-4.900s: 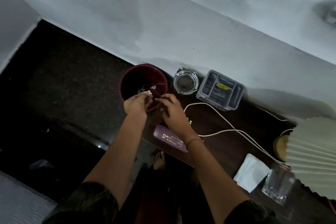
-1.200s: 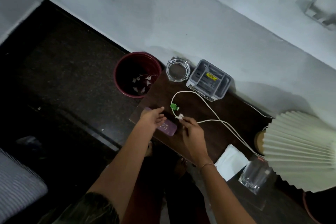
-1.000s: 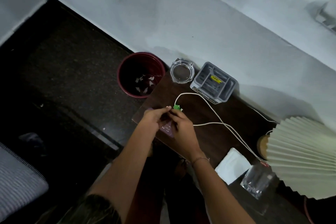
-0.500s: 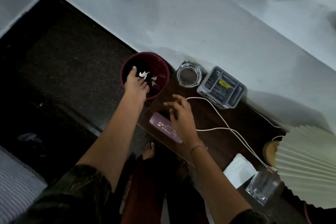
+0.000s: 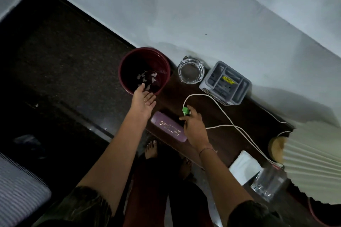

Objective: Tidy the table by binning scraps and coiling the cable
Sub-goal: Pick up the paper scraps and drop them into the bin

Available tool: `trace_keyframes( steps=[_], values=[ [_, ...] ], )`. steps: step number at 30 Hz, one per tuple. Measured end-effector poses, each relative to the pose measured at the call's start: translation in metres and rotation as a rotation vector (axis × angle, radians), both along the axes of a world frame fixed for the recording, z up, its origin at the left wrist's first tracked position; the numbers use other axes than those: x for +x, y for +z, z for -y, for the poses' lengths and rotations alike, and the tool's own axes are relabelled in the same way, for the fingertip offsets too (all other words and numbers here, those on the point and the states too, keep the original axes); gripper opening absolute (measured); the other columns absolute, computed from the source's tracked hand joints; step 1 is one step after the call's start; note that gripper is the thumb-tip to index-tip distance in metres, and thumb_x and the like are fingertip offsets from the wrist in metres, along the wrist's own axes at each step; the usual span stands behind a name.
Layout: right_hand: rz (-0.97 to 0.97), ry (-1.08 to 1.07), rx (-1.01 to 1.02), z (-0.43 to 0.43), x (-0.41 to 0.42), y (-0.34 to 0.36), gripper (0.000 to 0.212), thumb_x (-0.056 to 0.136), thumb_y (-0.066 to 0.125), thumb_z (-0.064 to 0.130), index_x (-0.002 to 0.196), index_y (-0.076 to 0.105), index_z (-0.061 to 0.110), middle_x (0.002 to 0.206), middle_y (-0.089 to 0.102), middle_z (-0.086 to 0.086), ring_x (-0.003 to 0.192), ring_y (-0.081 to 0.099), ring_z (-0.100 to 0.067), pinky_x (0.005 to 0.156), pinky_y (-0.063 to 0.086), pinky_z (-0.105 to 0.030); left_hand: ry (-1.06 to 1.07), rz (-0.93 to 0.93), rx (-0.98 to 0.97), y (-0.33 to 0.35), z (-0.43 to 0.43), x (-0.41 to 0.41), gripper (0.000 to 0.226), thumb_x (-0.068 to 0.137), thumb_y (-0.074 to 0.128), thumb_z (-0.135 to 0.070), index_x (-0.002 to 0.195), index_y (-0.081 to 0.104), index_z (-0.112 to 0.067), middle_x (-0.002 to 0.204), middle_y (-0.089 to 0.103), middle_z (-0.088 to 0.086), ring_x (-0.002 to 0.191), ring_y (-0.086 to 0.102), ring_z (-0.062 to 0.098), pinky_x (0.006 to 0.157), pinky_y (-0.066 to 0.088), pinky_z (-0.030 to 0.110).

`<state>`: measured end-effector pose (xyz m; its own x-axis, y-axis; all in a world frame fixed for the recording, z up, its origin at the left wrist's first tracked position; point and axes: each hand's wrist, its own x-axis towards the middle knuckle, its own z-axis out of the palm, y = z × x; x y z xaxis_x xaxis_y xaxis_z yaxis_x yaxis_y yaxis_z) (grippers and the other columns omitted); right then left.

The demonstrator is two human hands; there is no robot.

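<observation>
The left hand (image 5: 144,100) is held palm up over the near rim of the bin (image 5: 122,72). Its fingers (image 5: 151,101) are straight and apart, with nothing in them — a pose that suits a palm from which scraps are tipped in with little travel. Pale scraps (image 5: 147,79) are seen on the bin's bottom. The bin is set on the floor against the end of the tabletop (image 5: 221,140), probably so that waste can be dropped straight over the edge.

The right hand (image 5: 194,128) is lowered to the tabletop beside a purple case (image 5: 168,129). Its fingers (image 5: 192,114) are drawn together at a green scrap (image 5: 185,111); whether the scrap is truly pinched or only touched cannot be told. This scrap lies at the free end of the cable (image 5: 219,126), which is stretched uncoiled in a long loose loop across the tabletop toward the lamp (image 5: 313,155).

Binning is judged to be the step in hand, with the coiling not yet begun. Care is called for when the green scrap is lifted — the cable end could be dragged along with it.
</observation>
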<state>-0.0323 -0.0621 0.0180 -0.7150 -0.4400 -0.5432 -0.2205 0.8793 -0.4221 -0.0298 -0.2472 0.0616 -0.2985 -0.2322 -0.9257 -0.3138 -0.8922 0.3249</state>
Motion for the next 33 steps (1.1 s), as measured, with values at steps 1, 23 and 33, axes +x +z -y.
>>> trace_keyframes(
  steps=[1, 23, 33],
  values=[
    [0.017, 0.008, 0.013, 0.0, 0.001, -0.001, 0.037, 0.086, 0.045, -0.004, 0.116, 0.063, 0.007, 0.153, 0.023, -0.005, 0.129, 0.034, -0.028, 0.11, 0.032, -0.031, -0.008, 0.006, 0.0, -0.001, -0.003, 0.001, 0.06, 0.096, 0.041, -0.034, 0.143, 0.029, 0.001, 0.146, 0.039, 0.019, 0.136, 0.038, 0.029, 0.114, 0.028, 0.037],
    [-0.091, -0.173, -0.337, 0.016, 0.0, 0.025, 0.048, 0.077, 0.043, -0.015, 0.118, 0.061, 0.003, 0.13, 0.057, -0.011, 0.12, 0.053, -0.021, 0.106, 0.032, -0.017, -0.303, 0.167, -0.059, -0.016, -0.043, 0.004, 0.013, 0.083, 0.068, -0.014, 0.085, 0.061, -0.003, 0.073, 0.059, 0.007, 0.063, 0.058, 0.016, 0.055, 0.052, 0.024],
    [-0.128, 0.053, -0.406, 0.042, 0.0, 0.033, 0.045, 0.081, 0.046, -0.007, 0.121, 0.059, 0.007, 0.145, 0.042, -0.011, 0.132, 0.039, -0.023, 0.111, 0.024, -0.023, -0.036, 0.122, -0.182, -0.013, -0.009, -0.004, 0.023, 0.081, 0.058, 0.014, 0.064, 0.055, 0.0, 0.035, 0.058, 0.003, 0.033, 0.059, 0.011, 0.039, 0.052, 0.018]
  ],
)
